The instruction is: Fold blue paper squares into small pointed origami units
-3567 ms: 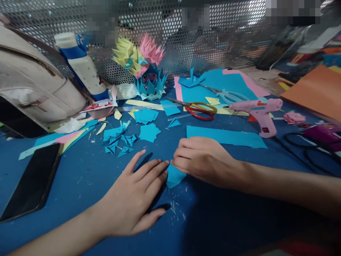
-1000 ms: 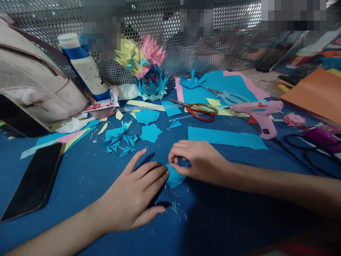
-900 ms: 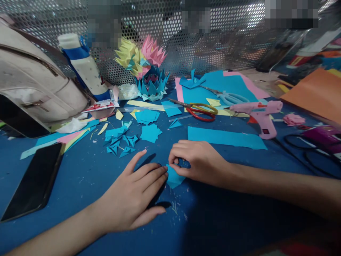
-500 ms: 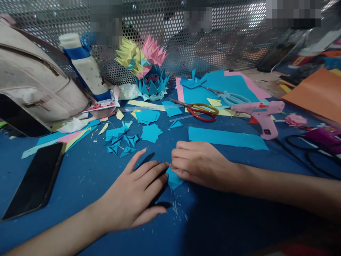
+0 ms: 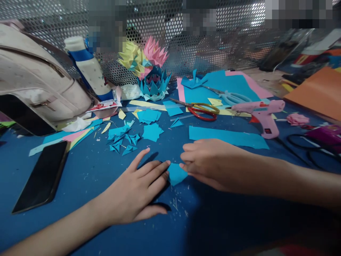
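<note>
A small piece of blue paper lies on the blue table between my hands. My left hand rests palm down with its fingers stretched out and thumb apart, fingertips at the paper's left edge. Over the right edge is my right hand, its fingers curled closed and a fingertip at the paper; the thumb is mostly hidden. Beyond the left hand lie small folded blue paper triangles and stacked blue paper squares. A long blue paper strip lies just beyond my right hand.
Red-and-yellow-handled scissors and a pink glue gun with a black cord lie farther back. Folded paper flowers stand near the perforated metal screen. At left are a phone, a bottle and a pale backpack.
My right hand has moved rightward, away from the left fingertips, uncovering more of the blue paper. The left hand stays nearly in place. The view has shifted slightly.
</note>
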Action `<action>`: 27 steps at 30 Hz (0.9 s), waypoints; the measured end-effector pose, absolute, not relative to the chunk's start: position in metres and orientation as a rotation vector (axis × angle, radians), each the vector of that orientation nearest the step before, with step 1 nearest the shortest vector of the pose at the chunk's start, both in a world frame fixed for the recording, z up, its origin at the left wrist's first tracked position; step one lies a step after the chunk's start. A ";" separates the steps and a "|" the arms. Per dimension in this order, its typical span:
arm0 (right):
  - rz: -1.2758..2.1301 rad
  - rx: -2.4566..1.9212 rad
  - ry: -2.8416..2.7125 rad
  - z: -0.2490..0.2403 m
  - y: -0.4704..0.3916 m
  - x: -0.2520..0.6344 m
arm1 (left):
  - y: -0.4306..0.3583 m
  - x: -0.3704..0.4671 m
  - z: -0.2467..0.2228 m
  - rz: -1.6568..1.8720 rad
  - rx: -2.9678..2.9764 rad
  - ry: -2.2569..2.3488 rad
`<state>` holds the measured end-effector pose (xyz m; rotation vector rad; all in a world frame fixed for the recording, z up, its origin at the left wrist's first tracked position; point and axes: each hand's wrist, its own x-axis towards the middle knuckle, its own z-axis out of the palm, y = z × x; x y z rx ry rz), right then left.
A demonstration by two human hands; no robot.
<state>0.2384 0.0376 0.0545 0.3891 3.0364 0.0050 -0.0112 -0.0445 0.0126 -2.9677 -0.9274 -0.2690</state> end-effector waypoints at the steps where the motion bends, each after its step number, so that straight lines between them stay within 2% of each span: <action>1: -0.023 0.393 3.028 0.056 0.038 0.239 | -0.044 -0.011 0.013 -0.270 -2.970 -0.928; 8: -0.322 0.383 2.970 0.064 0.056 0.242 | -0.044 -0.010 0.013 -0.282 -2.952 -0.916; 14: -0.601 0.795 3.125 0.058 0.072 0.244 | -0.045 -0.010 0.015 -0.274 -2.956 -0.916; 27: -0.915 0.729 2.936 0.038 0.066 0.231 | -0.044 -0.011 0.013 -0.306 -2.994 -0.951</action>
